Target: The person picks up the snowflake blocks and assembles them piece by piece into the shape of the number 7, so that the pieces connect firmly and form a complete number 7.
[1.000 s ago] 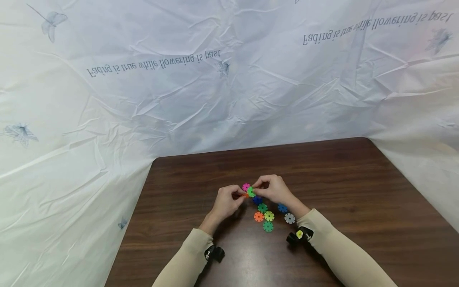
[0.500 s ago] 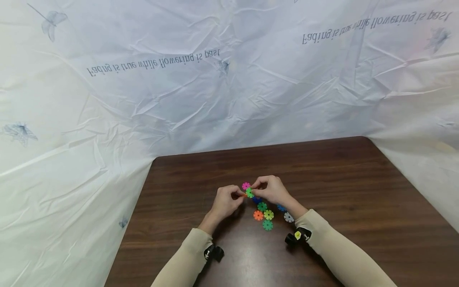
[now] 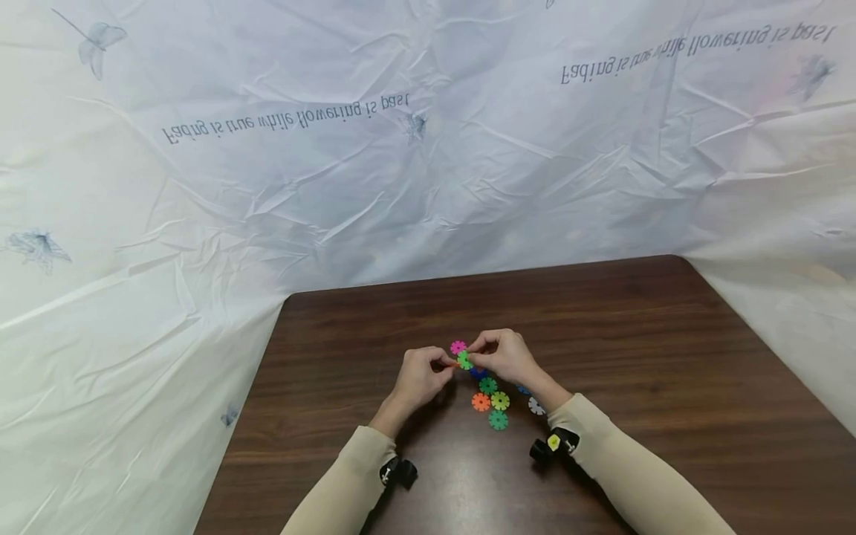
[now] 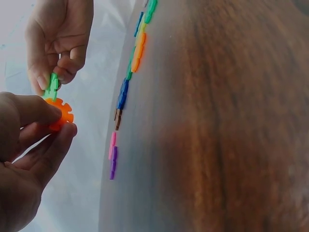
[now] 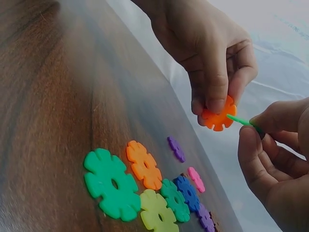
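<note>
My left hand point(image 3: 421, 375) pinches an orange notched plastic disc point(image 5: 219, 118), a snowflake-shaped interlocking piece, between thumb and fingers. Opposite it, my right hand point(image 3: 511, 357) pinches a light green notched disc point(image 4: 50, 87) by its edge. The two discs meet edge to edge above the table, with the green one turned crosswise to the orange one. In the right wrist view the green disc shows as a thin edge at the orange disc's side. Fingers cover part of both discs.
Loose notched discs lie on the brown wooden table point(image 3: 361, 327) below the hands: pink point(image 3: 458, 347), orange point(image 3: 481, 402), yellow point(image 3: 499, 400), green point(image 3: 498, 420), purple point(image 5: 176, 149) and others. A pale disc point(image 3: 536, 406) lies by the right wrist. White printed sheeting point(image 3: 374, 193) surrounds the table.
My right hand has shifted slightly left with the green disc, bringing it closer over the orange one. The right forearm now covers more of the blue and pale discs. My left hand barely moved.
</note>
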{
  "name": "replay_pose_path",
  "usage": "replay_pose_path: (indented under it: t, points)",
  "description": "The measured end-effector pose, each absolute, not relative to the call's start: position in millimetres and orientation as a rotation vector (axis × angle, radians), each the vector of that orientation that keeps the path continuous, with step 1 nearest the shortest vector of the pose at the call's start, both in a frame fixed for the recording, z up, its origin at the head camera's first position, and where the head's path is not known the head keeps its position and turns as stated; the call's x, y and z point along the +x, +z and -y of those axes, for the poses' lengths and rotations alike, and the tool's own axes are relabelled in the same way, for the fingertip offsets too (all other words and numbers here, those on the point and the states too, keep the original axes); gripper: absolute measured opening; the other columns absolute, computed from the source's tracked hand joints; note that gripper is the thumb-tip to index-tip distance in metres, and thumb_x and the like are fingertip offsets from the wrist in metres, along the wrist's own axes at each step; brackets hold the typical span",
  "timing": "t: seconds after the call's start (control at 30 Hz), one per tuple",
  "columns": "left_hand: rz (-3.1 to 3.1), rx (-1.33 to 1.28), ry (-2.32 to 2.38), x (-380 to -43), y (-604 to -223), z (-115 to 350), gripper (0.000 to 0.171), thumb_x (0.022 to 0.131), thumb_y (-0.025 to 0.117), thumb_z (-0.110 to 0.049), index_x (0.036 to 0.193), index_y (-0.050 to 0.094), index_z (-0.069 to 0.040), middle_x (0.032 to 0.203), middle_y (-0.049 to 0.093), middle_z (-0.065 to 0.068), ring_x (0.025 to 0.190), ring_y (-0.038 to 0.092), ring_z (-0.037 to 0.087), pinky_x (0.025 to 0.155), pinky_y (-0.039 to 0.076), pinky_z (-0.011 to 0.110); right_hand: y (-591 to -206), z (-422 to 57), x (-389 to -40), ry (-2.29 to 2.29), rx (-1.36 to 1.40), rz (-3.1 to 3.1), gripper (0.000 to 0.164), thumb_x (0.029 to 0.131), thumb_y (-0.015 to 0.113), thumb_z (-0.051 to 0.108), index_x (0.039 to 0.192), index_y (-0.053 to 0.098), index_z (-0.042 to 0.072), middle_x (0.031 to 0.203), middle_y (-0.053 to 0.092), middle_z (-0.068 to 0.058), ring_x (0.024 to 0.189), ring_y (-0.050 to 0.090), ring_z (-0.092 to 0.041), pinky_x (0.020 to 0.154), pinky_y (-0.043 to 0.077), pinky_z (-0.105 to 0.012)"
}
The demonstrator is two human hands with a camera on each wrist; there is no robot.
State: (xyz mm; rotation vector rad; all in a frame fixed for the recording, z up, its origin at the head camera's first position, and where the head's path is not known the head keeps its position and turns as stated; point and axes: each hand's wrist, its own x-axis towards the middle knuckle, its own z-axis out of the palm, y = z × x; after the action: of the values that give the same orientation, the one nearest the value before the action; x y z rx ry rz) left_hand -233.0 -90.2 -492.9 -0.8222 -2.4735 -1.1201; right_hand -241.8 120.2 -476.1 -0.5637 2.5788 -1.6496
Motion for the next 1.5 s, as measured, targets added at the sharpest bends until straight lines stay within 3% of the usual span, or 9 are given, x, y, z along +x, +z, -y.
replay_pose_path:
  t: [0.47, 0.7, 0.87, 1.0, 1.27, 1.5]
  points:
    - [2.439, -0.848, -1.097, -230, -494, 92, 0.009, 0.078, 0.076, -0.001, 0.08, 0.076, -0.009, 0.08, 0.074, 0.003, 0.07, 0.068, 0.011, 0.063, 0.054, 0.019, -480, -114, -239, -1.72, -0.497, -2.511, 0.005, 0.086, 0.075, 0.015, 0.088, 0.076, 0.011, 0.084, 0.072, -0.006, 0.065, 0.067, -0.016, 0.06, 0.056, -0.032]
    - [2.376, -0.87, -1.1, -229, -499, 93, 0.01, 0.077, 0.076, 0.001, 0.079, 0.076, -0.009, 0.077, 0.073, 0.003, 0.068, 0.068, 0.01, 0.063, 0.054, 0.017, -477, -112, -234, -1.776, -0.471, -2.418, 0.009, 0.089, 0.07, 0.008, 0.094, 0.073, 0.0, 0.089, 0.071, -0.017, 0.069, 0.067, -0.029, 0.068, 0.056, -0.053]
    - [2.363, -0.873, -1.083, -232, -497, 92, 0.009, 0.077, 0.078, 0.0, 0.079, 0.076, -0.009, 0.077, 0.073, 0.001, 0.068, 0.068, 0.008, 0.062, 0.053, 0.015, -478, -112, -237, -1.796, -0.475, -2.426, 0.005, 0.089, 0.07, 0.009, 0.09, 0.074, 0.005, 0.085, 0.071, -0.011, 0.065, 0.065, -0.021, 0.066, 0.057, -0.048]
    - [2.36, -0.876, -1.105, -232, -498, 92, 0.008, 0.077, 0.078, -0.001, 0.079, 0.077, -0.008, 0.077, 0.073, 0.001, 0.067, 0.067, 0.008, 0.062, 0.052, 0.015, -480, -114, -238, -1.802, -0.479, -2.391, 0.007, 0.089, 0.07, 0.008, 0.092, 0.073, 0.002, 0.088, 0.07, -0.014, 0.066, 0.065, -0.019, 0.067, 0.057, -0.049]
    - [2.397, -0.88, -1.112, -232, -494, 91, 0.005, 0.08, 0.076, -0.005, 0.081, 0.076, -0.009, 0.08, 0.073, 0.001, 0.07, 0.067, 0.008, 0.063, 0.054, 0.016, -476, -120, -240, -1.818, -0.488, -2.28, 0.011, 0.089, 0.069, 0.007, 0.096, 0.072, -0.001, 0.091, 0.07, -0.018, 0.074, 0.067, -0.032, 0.071, 0.056, -0.052]
    - [2.444, -0.846, -1.14, -232, -490, 90, 0.001, 0.081, 0.076, -0.006, 0.082, 0.076, -0.007, 0.081, 0.072, 0.0, 0.072, 0.068, 0.009, 0.065, 0.054, 0.018, -475, -124, -242, -1.833, -0.508, -2.229, 0.014, 0.09, 0.07, 0.009, 0.099, 0.07, -0.002, 0.093, 0.069, -0.019, 0.075, 0.068, -0.028, 0.073, 0.056, -0.052]
